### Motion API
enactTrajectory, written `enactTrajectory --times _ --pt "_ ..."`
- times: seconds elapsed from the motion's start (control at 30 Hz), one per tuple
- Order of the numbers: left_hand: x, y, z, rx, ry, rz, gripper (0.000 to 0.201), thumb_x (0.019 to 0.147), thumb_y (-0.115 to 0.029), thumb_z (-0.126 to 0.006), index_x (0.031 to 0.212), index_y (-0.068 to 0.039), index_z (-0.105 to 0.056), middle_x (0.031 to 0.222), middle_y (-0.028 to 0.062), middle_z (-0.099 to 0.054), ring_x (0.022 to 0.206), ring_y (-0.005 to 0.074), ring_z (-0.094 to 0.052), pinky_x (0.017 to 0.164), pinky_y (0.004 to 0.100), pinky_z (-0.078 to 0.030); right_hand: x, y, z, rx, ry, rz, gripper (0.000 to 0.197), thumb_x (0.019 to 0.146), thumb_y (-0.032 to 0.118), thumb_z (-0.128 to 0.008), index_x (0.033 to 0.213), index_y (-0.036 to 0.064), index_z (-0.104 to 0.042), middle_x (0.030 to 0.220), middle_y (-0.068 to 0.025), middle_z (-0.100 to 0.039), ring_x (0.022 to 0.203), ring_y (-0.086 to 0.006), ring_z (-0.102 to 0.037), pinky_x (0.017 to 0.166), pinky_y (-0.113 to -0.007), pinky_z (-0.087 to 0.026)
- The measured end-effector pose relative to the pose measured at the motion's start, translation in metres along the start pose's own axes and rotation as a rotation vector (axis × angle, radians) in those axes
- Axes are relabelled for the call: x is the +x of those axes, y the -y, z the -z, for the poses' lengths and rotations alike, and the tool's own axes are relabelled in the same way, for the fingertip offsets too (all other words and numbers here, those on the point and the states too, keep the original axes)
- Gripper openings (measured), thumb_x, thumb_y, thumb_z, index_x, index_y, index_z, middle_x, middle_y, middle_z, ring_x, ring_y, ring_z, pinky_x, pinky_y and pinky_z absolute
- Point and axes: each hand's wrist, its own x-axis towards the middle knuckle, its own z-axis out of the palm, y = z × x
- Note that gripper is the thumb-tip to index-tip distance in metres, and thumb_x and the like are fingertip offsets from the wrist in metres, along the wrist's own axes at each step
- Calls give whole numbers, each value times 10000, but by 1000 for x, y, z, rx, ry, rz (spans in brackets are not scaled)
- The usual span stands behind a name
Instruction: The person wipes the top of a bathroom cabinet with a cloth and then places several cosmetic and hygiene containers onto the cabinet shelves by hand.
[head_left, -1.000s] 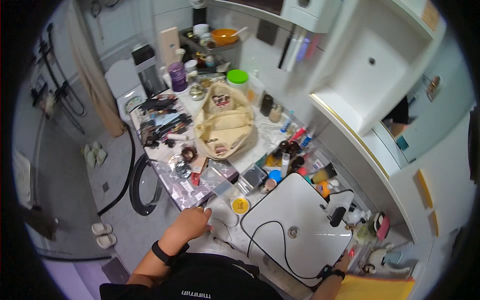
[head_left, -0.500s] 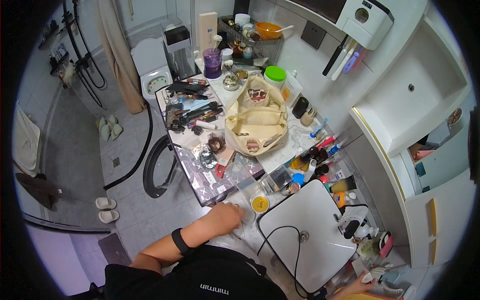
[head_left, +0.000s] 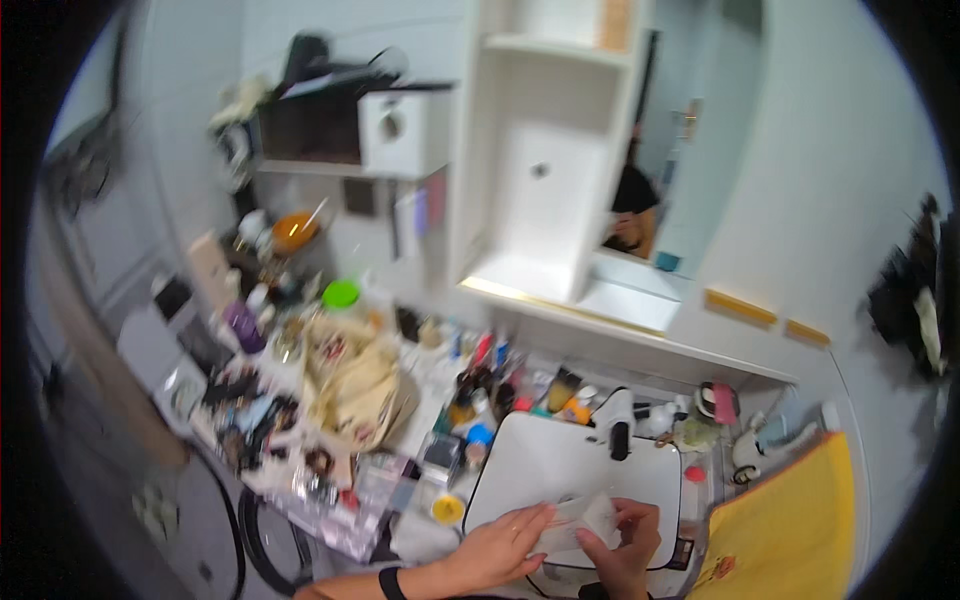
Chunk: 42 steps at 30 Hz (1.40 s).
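One white packet (head_left: 583,520), motion-blurred, is at the near side of the white basin (head_left: 530,460), raised over it. Clock centred on the packet, 12 toward the top of the view.

Left hand (head_left: 505,546), between 8 and 9 o'clock: fingers nearly straight and close together, tips against the packet's left side, thumb lower down. Whether it grips or only steadies, cannot tell. Black wristband (head_left: 391,583) at its wrist.

Right hand (head_left: 630,545), between 3 and 4 o'clock: partly curled, pinching the packet's right side, thumb on the near face, fingers bent round the edge. Packet tilted; faint reddish marking, too blurred to make out.

Surroundings. Dark-nosed white faucet (head_left: 618,425), between 12 and 1, at the basin's far edge. Yellow-lidded jar (head_left: 447,509), 9 o'clock, just beside the basin. Blue-capped container (head_left: 480,436), between 10 and 11, near the basin. Cream fabric bag (head_left: 350,385), 10 o'clock, standing on the counter; green-lidded jar (head_left: 341,294) beyond it. Jumble of dark cosmetic tools (head_left: 255,415), between 9 and 10, well apart from the hands. Yellow towel (head_left: 790,520), 3 o'clock, right of the basin. White recessed shelf (head_left: 540,190), 12 o'clock, high on the wall.
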Motion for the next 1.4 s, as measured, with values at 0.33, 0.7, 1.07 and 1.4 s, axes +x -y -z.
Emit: enactTrajectory --times 0.33,0.7,1.07,1.4 --pt "87 6 97 -79 -472 -51 713 675 -200 -753 1250 3 -384 980 135 -582 883 191 -601 704 304 -505 -9 42 55 -282 -102 368 271 715 37 -619 965 6 -517 1036 -193 -518 1068 -366 -468 896 -420 -375" --pt "309 -47 292 277 -1065 33 650 720 -358 -707 1174 1 -412 896 178 -642 778 242 -645 682 315 -508 -56 -36 95 -121 15 40 207 740 8 -604 942 -6 -560 1132 -176 -507 835 -243 -542 731 -293 -455" --pt "406 -32 291 519 -1129 171 668 686 -357 -737 1201 -68 -424 1028 159 -615 948 305 -595 792 380 -468 -54 -76 108 21 29 -89 93 811 41 -599 894 6 -574 894 -84 -534 743 -139 -506 656 -238 -428" --pt "444 -8 292 474 -1026 96 676 631 -226 -788 1169 -6 -444 1039 191 -600 966 331 -582 806 371 -464 -32 -94 105 -80 -13 1 111 767 76 -650 864 40 -611 875 -87 -569 733 -165 -544 632 -264 -457"
